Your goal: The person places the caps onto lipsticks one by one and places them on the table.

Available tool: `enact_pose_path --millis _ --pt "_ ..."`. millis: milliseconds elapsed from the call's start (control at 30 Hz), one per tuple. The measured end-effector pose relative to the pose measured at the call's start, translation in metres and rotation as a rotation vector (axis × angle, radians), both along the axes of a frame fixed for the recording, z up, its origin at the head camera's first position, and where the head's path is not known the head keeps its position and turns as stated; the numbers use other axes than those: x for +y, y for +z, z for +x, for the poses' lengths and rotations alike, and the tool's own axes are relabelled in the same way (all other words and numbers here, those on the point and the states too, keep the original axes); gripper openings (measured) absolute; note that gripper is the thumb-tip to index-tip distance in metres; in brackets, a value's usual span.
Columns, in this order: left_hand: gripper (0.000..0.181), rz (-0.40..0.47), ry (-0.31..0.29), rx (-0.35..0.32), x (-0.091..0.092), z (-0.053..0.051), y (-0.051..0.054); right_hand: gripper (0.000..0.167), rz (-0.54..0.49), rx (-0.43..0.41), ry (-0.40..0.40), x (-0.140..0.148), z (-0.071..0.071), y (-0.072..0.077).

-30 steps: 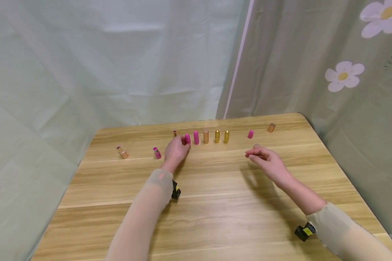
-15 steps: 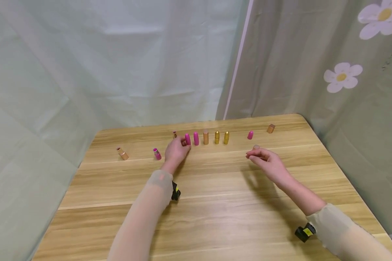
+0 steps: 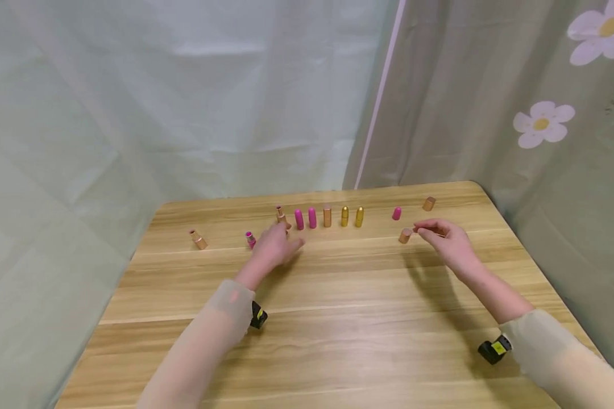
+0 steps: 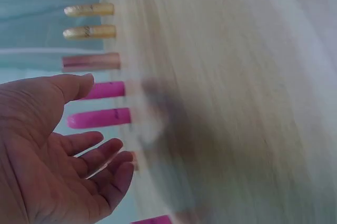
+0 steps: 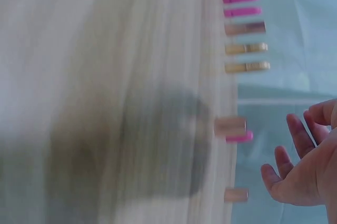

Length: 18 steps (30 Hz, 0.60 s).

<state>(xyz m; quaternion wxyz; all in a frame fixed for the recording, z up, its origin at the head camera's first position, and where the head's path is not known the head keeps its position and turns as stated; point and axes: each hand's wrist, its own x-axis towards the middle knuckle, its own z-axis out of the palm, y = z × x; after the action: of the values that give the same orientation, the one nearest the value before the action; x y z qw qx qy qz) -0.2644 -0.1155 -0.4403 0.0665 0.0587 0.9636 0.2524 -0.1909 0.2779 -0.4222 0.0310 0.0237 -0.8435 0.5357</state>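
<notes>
My left hand (image 3: pixel 272 250) hovers in front of the left end of a row of lipsticks. Its thumb and fingers are apart with nothing between them, as the left wrist view shows. Just beyond it stand a capless copper lipstick (image 3: pixel 281 215) and a closed pink lipstick (image 3: pixel 299 219). A capless pink lipstick (image 3: pixel 251 239) is partly covered by this hand. To the right, my right hand (image 3: pixel 447 244) is in the air with loosely bent fingers, holding nothing. A copper cap (image 3: pixel 405 236) stands on the table just left of its fingertips.
The row continues with another pink lipstick (image 3: pixel 312 218), a copper lipstick (image 3: pixel 327 216) and two gold ones (image 3: pixel 345 216). Farther right stand a pink cap (image 3: pixel 397 213) and a second copper cap (image 3: pixel 429 204). A capless copper lipstick (image 3: pixel 198 240) stands far left. Curtains hang behind the wooden table (image 3: pixel 337 329).
My left hand has let go of the leftmost closed pink lipstick and drawn back toward me. My right hand has shifted right, leaving the nearer copper cap in full view.
</notes>
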Motion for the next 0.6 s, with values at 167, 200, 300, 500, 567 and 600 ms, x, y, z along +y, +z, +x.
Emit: enact_pose_path --millis 167,200,300,500,567,600 --pt "0.069 -0.043 -0.112 0.083 -0.003 0.02 0.008 0.042 0.106 0.036 -0.061 0.019 -0.013 0.005" --pt "0.069 -0.051 -0.134 0.097 -0.003 0.024 0.009 0.042 0.125 0.038 -0.073 0.022 -0.017 0.005" --pt "0.072 -0.086 -0.224 0.143 -0.002 0.038 0.014 0.044 0.171 0.036 -0.117 0.031 -0.027 0.007" --pt "0.075 -0.167 -0.402 0.254 0.006 0.063 0.017 0.049 0.232 -0.006 -0.182 0.042 -0.049 0.007" --pt "0.075 -0.179 -0.451 0.276 0.01 0.071 0.016 0.049 0.249 -0.017 -0.191 0.043 -0.055 0.006" --pt "0.075 -0.189 -0.476 0.286 0.012 0.075 0.016 0.048 0.253 -0.025 -0.193 0.044 -0.058 0.005"
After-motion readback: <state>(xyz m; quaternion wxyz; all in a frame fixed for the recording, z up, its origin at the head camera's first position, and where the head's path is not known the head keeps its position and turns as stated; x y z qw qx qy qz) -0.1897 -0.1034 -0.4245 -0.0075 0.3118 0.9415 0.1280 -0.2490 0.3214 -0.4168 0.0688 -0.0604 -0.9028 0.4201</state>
